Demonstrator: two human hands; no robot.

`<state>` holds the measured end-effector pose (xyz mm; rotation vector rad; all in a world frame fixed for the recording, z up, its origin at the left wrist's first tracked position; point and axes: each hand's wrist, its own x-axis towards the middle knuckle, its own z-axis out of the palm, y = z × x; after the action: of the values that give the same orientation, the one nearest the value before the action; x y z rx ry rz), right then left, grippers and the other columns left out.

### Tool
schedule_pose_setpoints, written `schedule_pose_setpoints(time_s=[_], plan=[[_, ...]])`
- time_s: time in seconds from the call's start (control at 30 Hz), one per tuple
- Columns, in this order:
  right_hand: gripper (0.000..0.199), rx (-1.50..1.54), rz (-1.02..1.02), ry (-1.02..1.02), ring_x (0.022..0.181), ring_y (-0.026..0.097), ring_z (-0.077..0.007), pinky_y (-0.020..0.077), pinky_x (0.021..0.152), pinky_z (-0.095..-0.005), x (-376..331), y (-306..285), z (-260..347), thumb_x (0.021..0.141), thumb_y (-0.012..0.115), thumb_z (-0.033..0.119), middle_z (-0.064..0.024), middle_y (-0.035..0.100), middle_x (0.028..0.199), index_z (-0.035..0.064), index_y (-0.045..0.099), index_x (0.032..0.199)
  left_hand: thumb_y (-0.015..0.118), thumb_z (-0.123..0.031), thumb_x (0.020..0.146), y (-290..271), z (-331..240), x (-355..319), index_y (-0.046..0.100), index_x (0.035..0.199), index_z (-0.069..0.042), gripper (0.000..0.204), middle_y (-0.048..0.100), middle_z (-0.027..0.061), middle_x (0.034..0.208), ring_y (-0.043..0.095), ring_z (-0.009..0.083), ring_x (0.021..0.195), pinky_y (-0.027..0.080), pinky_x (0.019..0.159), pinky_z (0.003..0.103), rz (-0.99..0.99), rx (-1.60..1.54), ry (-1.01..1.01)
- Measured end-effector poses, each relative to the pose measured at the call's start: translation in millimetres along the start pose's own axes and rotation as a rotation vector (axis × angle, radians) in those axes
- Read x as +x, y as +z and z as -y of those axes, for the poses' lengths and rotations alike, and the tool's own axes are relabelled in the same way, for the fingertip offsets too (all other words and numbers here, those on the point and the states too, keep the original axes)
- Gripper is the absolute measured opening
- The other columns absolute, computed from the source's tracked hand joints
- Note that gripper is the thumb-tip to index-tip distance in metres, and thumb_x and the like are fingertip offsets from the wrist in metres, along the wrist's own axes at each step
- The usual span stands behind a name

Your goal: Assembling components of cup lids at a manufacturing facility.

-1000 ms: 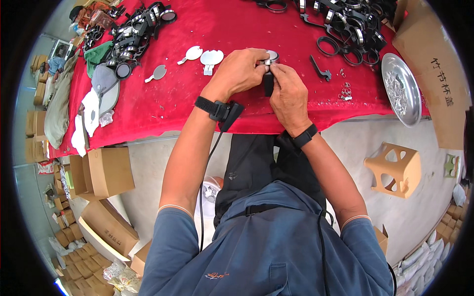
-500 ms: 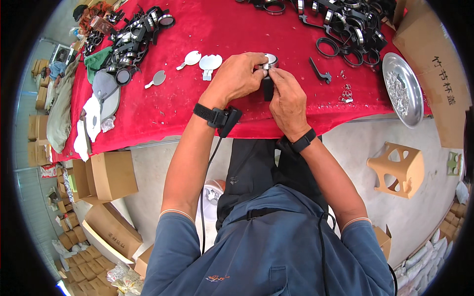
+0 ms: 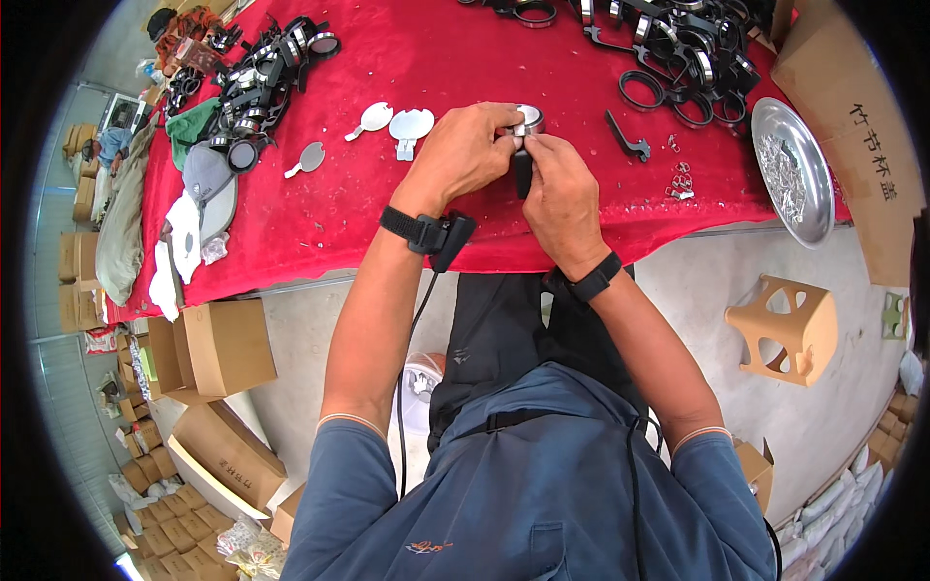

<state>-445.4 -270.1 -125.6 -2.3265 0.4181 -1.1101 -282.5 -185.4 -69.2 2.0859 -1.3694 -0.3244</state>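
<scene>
Both hands meet over the red cloth, holding one round lid-like part (image 3: 532, 114) with a pale disc face, a metal rim and a black handle hanging toward me. My left hand (image 3: 463, 155) grips it from the left, its fingers closed at the rim. From the right, the thumb and fingers of my right hand (image 3: 564, 201) pinch it where the handle joins; whether a small piece sits between them is hidden. Left of my left hand lie pale flat discs with tabs (image 3: 414, 125). A loose black handle (image 3: 630, 140) and small wire clips (image 3: 681, 182) lie to the right.
Piles of black rings and handles (image 3: 693, 63) sit far right and far left. A steel dish (image 3: 821, 218) of small metal pieces rests at the right edge beside a tall carton (image 3: 852, 136). A grey cap (image 3: 215, 184) lies left. Below stand a stool (image 3: 804, 329) and open boxes (image 3: 237, 344).
The right hand has shifted very slightly left and the lid-like part's handle has turned a little. The left hand keeps its hold; the whole view has moved slightly.
</scene>
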Motion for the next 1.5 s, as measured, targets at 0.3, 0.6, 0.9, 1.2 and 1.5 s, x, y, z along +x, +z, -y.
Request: schedule_pose_setpoints(time_s=[0.3, 0.6, 0.9, 1.2, 1.5], plan=[[0.031, 0.229, -0.019, 0.168, 0.117, 0.074, -0.045, 0.0612, 0.102, -0.0488, 0, -6, 0, 0.098, 0.064, -0.008, -0.0257, 0.076, 0.125, -0.007, 0.075, 0.127, 0.071, -0.013, 0.093, 2, -5, 1, 0.082, 0.127, 0.001, 0.038, 0.081, 0.0247, 0.126, 0.079, 0.0441, 0.108, 0.062, 0.1, 0.048, -0.053, -0.008, -0.013], [0.031, 0.065, 0.018, 0.055, 0.112, 0.073, -0.0445, 0.0607, 0.098, -0.0511, 7, -10, 4, 0.095, 0.065, -0.007, -0.0224, 0.075, 0.12, -0.0048, 0.075, 0.124, 0.074, -0.013, 0.097, -1, -6, 0, 0.08, 0.136, -0.003, 0.04, 0.079, 0.0195, 0.139, 0.079, 0.0376, 0.114, 0.061, 0.1, 0.042, 0.012, 0.004, -0.045], [0.032, 0.055, 0.025, 0.078, 0.113, 0.072, -0.0463, 0.0605, 0.099, -0.0509, 0, -8, 6, 0.094, 0.064, -0.009, -0.0258, 0.073, 0.122, -0.0085, 0.072, 0.125, 0.073, -0.014, 0.098, 2, -8, 4, 0.081, 0.134, -0.003, 0.038, 0.08, 0.0186, 0.137, 0.079, 0.0358, 0.105, 0.062, 0.095, 0.041, -0.014, 0.05, -0.022], [0.035, 0.12, -0.003, 0.084, 0.113, 0.073, -0.0463, 0.0609, 0.1, -0.0501, -2, -7, 4, 0.095, 0.064, -0.009, -0.0263, 0.072, 0.123, -0.0099, 0.07, 0.129, 0.073, -0.015, 0.099, -4, -10, 3, 0.08, 0.137, -0.006, 0.04, 0.079, 0.0202, 0.139, 0.078, 0.0377, 0.118, 0.061, 0.103, 0.041, 0.032, 0.032, -0.035], [0.035, 0.143, 0.007, 0.08, 0.112, 0.073, -0.0472, 0.0614, 0.098, -0.0511, 1, -7, 4, 0.094, 0.064, -0.009, -0.0263, 0.072, 0.121, -0.0087, 0.07, 0.129, 0.071, -0.014, 0.096, 5, 7, 4, 0.081, 0.131, -0.001, 0.038, 0.08, 0.0228, 0.129, 0.079, 0.0399, 0.101, 0.062, 0.095, 0.045, -0.07, -0.058, 0.092]])
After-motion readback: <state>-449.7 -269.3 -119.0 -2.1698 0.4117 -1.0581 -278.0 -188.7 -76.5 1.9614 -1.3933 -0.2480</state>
